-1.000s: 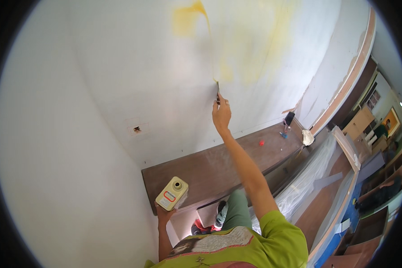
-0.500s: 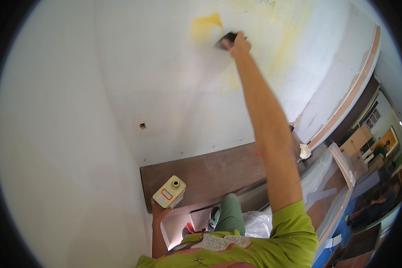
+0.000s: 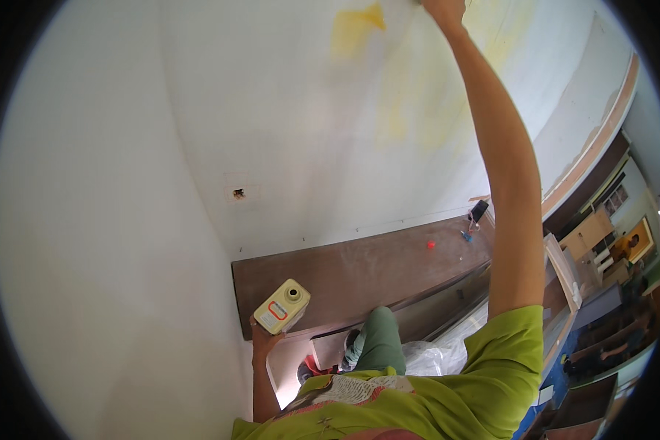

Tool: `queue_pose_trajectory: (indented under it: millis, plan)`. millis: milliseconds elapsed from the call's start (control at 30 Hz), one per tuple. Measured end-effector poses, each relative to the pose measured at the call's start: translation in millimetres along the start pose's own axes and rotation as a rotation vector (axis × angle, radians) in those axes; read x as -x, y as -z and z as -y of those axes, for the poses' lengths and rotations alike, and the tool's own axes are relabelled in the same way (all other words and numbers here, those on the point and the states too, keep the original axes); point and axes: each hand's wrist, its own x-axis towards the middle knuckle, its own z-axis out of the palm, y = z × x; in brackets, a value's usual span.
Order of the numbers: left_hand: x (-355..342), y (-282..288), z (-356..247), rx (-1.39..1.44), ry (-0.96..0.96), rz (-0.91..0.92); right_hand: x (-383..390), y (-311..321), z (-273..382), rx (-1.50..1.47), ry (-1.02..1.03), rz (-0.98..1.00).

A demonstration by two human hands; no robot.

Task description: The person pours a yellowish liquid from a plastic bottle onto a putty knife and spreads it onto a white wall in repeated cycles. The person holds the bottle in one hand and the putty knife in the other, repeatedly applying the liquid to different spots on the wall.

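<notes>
My left hand (image 3: 265, 337) is closed round the lower side of a cream-yellow plastic jug (image 3: 283, 306). The jug is uncapped, its dark round mouth showing, with a red-bordered label on its face. My right arm stretches up along the white wall (image 3: 286, 110), and my right hand (image 3: 446, 10) is at the picture's upper edge, partly cut off. The dark spreader it grips lies almost wholly outside the picture. To the left of that hand, a wet yellow patch (image 3: 353, 35) marks the wall; paler yellow streaks (image 3: 433, 110) run below the hand.
A brown ledge (image 3: 359, 275) runs along the wall's foot, bearing a red cap (image 3: 431, 246) and a dark phone-like object (image 3: 478, 211). An open wall hole (image 3: 239, 193) is at left. Clear plastic sheeting (image 3: 436, 357) lies by my leg. Other people (image 3: 627, 341) are at far right.
My right hand has swept up and to the right with the spreader, away from the yellow patch. The view has shifted a little; my left hand still holds the jug.
</notes>
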Motion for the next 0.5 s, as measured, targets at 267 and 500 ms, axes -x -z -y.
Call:
queue_pose_trajectory:
  millis: [267, 500]
  plan:
    - [-3.3, 1.5, 11.7, -0.056, -0.038, -0.002, 185.9, -6.4, -33.7, 0.131, 0.32, -0.007]
    - [-1.5, 2.7, 3.8, -0.016, -0.008, 0.013, 339.4, -33.2, -47.1, 0.048, 0.193, 0.094]
